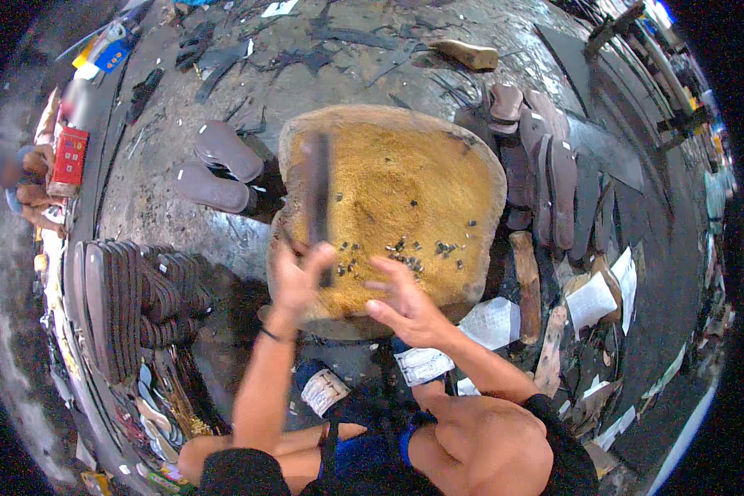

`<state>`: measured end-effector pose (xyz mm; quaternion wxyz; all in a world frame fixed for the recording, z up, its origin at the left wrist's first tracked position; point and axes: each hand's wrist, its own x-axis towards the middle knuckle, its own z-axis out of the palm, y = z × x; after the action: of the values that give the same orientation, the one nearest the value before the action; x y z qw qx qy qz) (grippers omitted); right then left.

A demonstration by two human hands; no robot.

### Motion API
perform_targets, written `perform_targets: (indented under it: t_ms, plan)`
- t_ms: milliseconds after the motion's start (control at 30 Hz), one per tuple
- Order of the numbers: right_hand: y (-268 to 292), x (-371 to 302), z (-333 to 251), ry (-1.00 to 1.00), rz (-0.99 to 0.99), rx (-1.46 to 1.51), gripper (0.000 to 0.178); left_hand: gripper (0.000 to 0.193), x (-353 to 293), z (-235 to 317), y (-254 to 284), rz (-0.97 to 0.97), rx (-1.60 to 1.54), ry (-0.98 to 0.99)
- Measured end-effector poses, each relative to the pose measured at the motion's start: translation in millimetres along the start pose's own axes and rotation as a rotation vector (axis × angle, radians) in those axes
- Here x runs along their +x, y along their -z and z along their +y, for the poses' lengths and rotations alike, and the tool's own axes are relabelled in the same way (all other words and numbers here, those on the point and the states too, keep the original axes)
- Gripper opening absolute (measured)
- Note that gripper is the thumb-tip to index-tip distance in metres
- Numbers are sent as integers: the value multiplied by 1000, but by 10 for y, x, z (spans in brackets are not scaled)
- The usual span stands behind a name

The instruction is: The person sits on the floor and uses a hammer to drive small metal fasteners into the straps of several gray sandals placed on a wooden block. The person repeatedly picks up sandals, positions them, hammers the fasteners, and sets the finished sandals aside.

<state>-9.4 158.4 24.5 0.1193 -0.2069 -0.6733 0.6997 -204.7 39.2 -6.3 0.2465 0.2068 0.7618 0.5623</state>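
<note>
Strip: dark, blurred on my feed, over the left side of the wooden block.
Left hand: closed around its near end.
Right hand: wide, beside black bits.

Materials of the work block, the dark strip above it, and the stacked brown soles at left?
Work block: likely wood, unvarnished; tan, rough-looking top, irregular rim.
Dark strip: rubber, leather or even metal; motion blur leaves it open.
Stacked brown soles: possibly rubber or foam, matte; even colour.
</note>
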Motion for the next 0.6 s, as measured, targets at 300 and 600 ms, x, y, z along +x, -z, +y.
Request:
perform_targets:
  t_ms: [300, 600]
  plan:
    - [321, -345, 485, -38, 295, -269, 48, 50, -927, -15, -605, 186, 579, -45]
    - [211, -607, 137, -333, 104, -38, 24, 27, -1330, 404, -592, -14, -237, 258]
